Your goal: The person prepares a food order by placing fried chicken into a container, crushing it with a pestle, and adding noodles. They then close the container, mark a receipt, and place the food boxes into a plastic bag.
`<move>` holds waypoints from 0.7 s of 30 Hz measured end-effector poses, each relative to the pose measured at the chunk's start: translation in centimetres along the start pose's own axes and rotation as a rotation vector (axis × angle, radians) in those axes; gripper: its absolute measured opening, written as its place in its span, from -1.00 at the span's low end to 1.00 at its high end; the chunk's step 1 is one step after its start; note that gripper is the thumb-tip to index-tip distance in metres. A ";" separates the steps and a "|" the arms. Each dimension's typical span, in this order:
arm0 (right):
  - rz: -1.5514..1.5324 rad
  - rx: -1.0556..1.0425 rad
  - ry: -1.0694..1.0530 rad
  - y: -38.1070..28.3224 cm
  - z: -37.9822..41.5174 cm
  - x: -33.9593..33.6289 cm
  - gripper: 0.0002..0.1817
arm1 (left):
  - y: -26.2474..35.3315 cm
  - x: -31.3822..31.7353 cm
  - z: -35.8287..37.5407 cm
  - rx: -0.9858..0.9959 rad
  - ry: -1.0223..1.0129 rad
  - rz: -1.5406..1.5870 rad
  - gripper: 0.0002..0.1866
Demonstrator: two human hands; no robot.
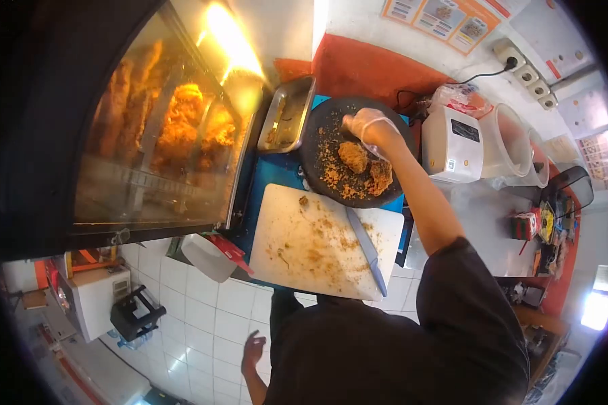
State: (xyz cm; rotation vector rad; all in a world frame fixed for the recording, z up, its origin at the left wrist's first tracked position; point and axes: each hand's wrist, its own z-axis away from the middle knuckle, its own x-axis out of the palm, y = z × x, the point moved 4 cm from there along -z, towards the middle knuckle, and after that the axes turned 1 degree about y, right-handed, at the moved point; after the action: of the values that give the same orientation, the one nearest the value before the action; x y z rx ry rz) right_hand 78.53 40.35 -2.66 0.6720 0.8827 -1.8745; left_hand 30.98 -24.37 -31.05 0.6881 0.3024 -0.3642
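My right hand, in a clear plastic glove, is over the upper right part of a dark round stone plate. Its fingers are closed; what they hold, if anything, is hidden. Just below it on the plate lie a piece of fried food and a second browned piece, with crumbs scattered around. A white cutting board, stained with crumbs, is nearer to me, and a blue-grey knife rests on its right side. My left hand hangs low beside my body, fingers apart and holding nothing.
A lit glass cabinet with fried food stands at the left. Beside the plate is a metal tray. To the right are a white appliance and clear tubs. A grey-white container sits left of the board.
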 end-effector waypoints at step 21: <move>0.180 0.017 0.384 1.0 -3.4 9.4 -0.54 | 5.8 -0.8 1.6 -0.205 0.091 -0.036 -0.51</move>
State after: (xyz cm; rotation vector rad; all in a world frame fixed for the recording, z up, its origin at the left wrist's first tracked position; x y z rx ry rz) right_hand 75.81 37.96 -12.01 1.1090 1.0107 -1.6195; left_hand 32.93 -21.15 -26.30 0.4996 0.4329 -0.3311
